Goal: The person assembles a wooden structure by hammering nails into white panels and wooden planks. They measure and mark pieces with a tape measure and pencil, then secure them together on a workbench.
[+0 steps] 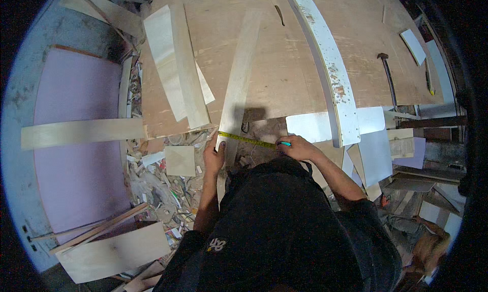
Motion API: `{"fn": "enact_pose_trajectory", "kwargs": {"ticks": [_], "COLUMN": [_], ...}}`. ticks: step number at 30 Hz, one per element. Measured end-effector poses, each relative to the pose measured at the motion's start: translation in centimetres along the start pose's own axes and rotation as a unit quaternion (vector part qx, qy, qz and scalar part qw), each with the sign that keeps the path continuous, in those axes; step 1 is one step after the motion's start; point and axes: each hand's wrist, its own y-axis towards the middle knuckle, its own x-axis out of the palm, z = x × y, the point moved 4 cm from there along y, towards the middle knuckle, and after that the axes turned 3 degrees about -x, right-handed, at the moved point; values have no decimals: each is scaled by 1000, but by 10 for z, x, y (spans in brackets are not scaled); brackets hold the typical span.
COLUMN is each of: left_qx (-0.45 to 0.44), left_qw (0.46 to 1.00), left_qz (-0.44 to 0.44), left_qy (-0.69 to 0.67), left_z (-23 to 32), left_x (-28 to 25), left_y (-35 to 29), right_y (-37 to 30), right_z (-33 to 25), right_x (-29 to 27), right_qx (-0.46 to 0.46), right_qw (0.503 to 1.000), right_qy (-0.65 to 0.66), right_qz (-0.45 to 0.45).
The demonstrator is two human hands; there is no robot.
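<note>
While hands (213, 155) (297, 147) stretch tape measure (247, 139), plank (236, 94)

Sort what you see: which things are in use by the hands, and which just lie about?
In use: left hand pressing the yellow tape measure onto the pale wood strip; right hand at the tape's other end.

Lying about: hammer, long white board, plywood sheet, floor scraps.
</note>
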Motion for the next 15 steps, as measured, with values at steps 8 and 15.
{"fn": "enact_pose_trajectory", "kwargs": {"ticks": [8, 15], "left_qx": [-40, 6], "left_qw": [998, 998], "left_qz": [-10, 14], "left_qy": [57, 69], "left_z": [1, -9], "left_x": [8, 15], "left_y": [-9, -7], "right_y": [-4, -2], "right_z": [10, 14], "right_x": [4, 4], "right_qx": [22, -9], "right_qw": [1000, 999], "right_qy": [-4, -12], "right_qz": [12, 42]}}
